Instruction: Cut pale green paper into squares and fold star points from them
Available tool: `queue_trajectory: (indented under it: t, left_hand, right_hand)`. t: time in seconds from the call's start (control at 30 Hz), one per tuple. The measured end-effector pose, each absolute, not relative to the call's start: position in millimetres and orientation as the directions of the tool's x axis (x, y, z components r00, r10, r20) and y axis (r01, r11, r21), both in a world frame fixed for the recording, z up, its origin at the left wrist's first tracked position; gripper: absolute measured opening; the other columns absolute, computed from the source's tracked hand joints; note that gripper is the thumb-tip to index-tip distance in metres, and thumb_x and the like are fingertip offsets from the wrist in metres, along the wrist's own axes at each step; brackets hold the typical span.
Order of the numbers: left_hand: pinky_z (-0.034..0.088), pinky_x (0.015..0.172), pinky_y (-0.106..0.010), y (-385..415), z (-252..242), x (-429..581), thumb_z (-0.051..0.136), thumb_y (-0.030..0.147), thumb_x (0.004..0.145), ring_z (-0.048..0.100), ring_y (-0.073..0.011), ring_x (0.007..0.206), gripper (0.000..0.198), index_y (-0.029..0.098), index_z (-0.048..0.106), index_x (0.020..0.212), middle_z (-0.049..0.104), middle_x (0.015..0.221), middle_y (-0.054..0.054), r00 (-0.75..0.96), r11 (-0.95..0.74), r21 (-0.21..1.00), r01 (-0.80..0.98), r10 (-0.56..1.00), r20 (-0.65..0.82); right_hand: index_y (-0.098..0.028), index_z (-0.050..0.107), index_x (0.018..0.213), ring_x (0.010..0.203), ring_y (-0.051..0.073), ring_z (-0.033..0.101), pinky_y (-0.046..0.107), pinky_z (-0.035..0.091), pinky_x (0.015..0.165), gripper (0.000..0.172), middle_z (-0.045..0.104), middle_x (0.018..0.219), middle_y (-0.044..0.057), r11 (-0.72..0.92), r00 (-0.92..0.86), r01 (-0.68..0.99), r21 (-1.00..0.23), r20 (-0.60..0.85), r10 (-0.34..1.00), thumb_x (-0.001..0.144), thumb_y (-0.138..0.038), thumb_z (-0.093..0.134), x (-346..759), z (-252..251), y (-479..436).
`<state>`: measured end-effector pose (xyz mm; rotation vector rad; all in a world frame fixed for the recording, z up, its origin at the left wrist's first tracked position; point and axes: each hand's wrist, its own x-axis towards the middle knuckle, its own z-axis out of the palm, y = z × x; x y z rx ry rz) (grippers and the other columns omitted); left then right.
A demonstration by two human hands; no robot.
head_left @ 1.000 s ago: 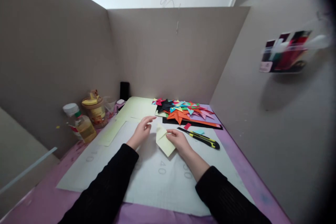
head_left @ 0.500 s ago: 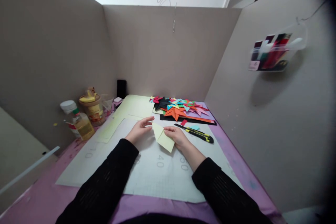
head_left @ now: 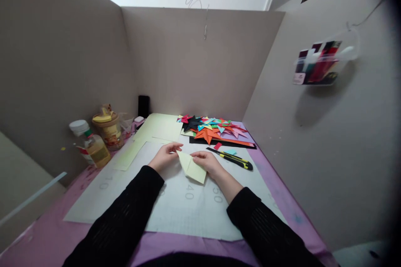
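A pale yellow sheet of folded paper (head_left: pixel 194 171) with creases across it is held just above the white mat, between my two hands. My right hand (head_left: pixel 208 162) pinches its upper right edge between thumb and fingers. At the upper left corner, the fingers of my left hand (head_left: pixel 165 157) are curled and close on the paper's tip; the thumb's contact is partly hidden. Beyond my right hand lies a black and yellow utility knife (head_left: pixel 236 160), with a red paper scrap (head_left: pixel 217 146) and a light blue scrap (head_left: pixel 231 152) beside it.
Folded paper stars (head_left: pixel 207 134) in several colours lie on stacked coloured sheets at the back. Pale yellow sheets (head_left: pixel 163 127) lie left of them. Along the left wall stand a glue bottle (head_left: pixel 99 152), a white-capped jar (head_left: pixel 79 126) and a tub (head_left: pixel 110 133). Grey panels enclose the table.
My left hand's fingers have drawn in on the paper's left corner, and the paper has tilted slightly. My right hand keeps its pinch. The whole view has shifted a little.
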<state>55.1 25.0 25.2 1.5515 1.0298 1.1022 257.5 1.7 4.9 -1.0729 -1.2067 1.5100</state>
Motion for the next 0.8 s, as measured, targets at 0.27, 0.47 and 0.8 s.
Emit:
queue_trajectory:
  t: [0.27, 0.47, 0.8]
  left_hand:
    - [0.042, 0.059, -0.026, 29.1, 23.3, 52.6, 0.069, 0.033, 0.062, 0.056, -0.0152, 0.059, 0.022, 0.014, 0.066, 0.074, 0.063, 0.063, -0.002, 0.007, -0.165, 0.976, 0.144, 0.986, 0.166]
    - [0.034, 0.049, -0.019, 27.1, 10.1, 65.2, 0.069, 0.024, 0.059, 0.049, -0.0084, 0.051, 0.022, 0.017, 0.05, 0.068, 0.053, 0.058, 0.005, -0.113, -0.131, 0.991, 0.013, 0.985, 0.131]
    - [0.037, 0.047, -0.02, 12.0, 23.1, 75.3, 0.067, 0.024, 0.062, 0.051, -0.0095, 0.046, 0.03, 0.013, 0.053, 0.086, 0.061, 0.056, -0.001, 0.187, 0.071, 0.997, 0.009, 0.98, -0.071]
  right_hand:
    - [-0.02, 0.059, 0.099, 0.067, 0.019, 0.063, 0.03, 0.048, 0.058, 0.064, 0.066, 0.079, 0.007, -0.136, -0.061, -0.424, -0.895, -0.122, 0.991, 0.074, -0.074, 0.036, 260.2, 10.9, 9.6]
    - [-0.02, 0.053, 0.097, 0.068, 0.016, 0.063, 0.024, 0.047, 0.053, 0.047, 0.064, 0.089, 0.006, -0.139, -0.152, -0.424, -0.895, -0.081, 0.985, 0.068, -0.056, 0.063, 247.3, 5.0, 6.1]
    - [-0.014, 0.047, 0.118, 0.076, 0.021, 0.062, 0.035, 0.051, 0.065, 0.048, 0.064, 0.097, 0.012, 0.213, 0.125, 0.081, -0.974, 0.221, 0.967, 0.075, -0.032, 0.057, 245.2, -0.2, 3.8]
